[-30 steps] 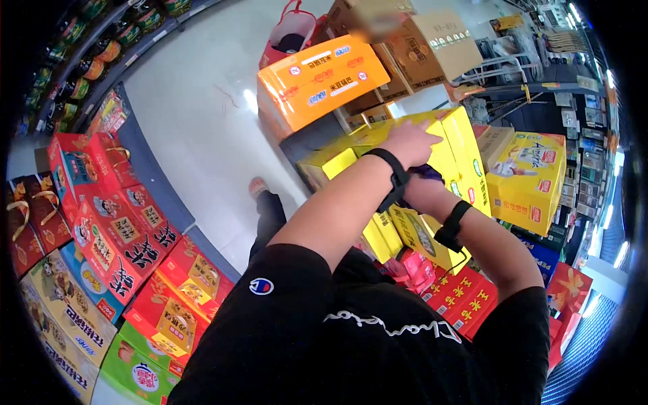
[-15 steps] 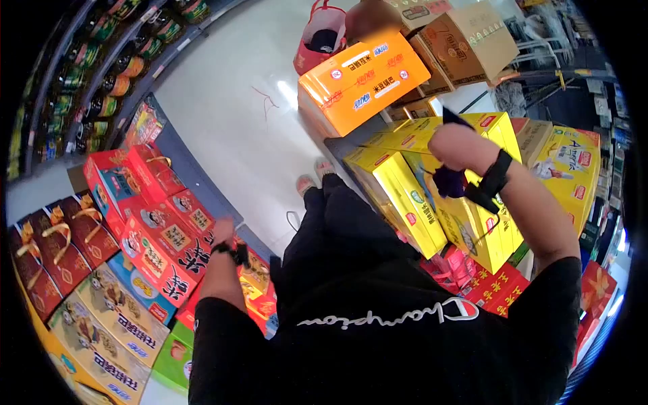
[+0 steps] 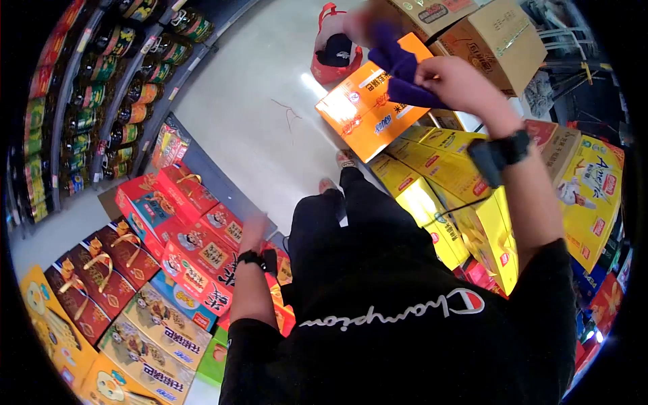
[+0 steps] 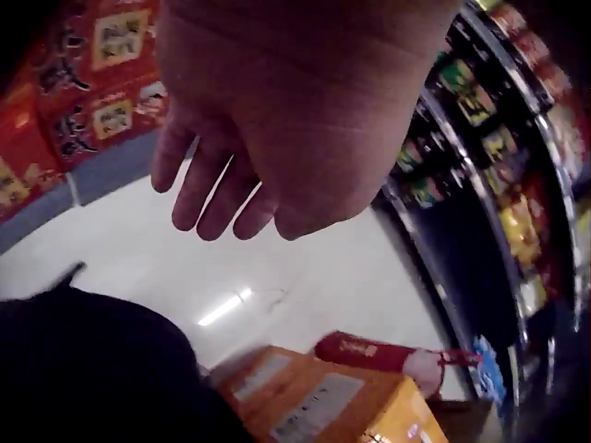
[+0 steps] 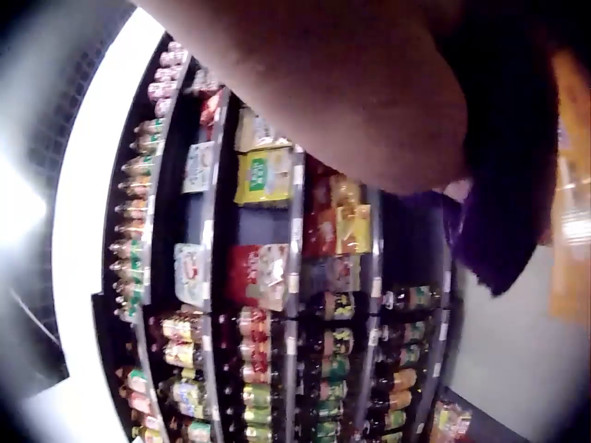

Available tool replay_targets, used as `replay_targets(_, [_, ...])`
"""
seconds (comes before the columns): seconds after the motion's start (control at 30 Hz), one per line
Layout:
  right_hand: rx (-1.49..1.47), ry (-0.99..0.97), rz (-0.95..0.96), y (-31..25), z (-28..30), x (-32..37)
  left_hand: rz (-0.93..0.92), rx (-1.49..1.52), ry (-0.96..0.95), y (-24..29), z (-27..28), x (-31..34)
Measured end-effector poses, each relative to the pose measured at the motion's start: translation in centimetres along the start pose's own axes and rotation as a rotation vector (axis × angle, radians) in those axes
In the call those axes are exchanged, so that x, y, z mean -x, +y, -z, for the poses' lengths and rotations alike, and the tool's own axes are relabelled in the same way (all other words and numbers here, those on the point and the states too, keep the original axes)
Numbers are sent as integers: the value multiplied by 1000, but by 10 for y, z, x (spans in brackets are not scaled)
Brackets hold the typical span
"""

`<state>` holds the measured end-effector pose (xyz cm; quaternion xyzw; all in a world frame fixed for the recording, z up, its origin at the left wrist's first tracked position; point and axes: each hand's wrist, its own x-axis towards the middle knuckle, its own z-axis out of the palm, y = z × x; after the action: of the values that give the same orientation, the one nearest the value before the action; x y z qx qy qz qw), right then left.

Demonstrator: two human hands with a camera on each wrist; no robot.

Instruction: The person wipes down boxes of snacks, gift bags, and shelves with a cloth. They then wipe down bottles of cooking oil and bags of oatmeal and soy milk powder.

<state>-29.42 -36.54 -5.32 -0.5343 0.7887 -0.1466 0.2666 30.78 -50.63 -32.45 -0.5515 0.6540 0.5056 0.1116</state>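
purple cloth (image 3: pixel 405 81), gripped by the right hand (image 3: pixel 460 84), has shifted from the yellow boxes (image 3: pixel 432 162) to over the orange carton (image 3: pixel 361 108), contact unclear; work seems to move there. left hand (image 4: pixel 286 120) holds nothing, fingers loose.

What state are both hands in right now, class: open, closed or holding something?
Left hand: open, fingers loosely extended, holding nothing.
Right hand: closed, holding a purple cloth.

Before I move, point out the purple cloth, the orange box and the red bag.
Purple cloth (image 3: pixel 403 69): head view, middle.
Orange box (image 3: pixel 368 111): head view, printed face.
Red bag (image 3: pixel 329 73): head view, side wall.
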Motion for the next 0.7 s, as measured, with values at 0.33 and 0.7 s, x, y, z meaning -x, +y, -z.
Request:
replay_targets(0.33, [-89, 260, -480, 30, -312, -30, -547, -313, 4, 266, -82, -206])
replay_targets(0.7, [93, 265, -467, 58, -353, -54, -452, -477, 215, 303, -179, -268])
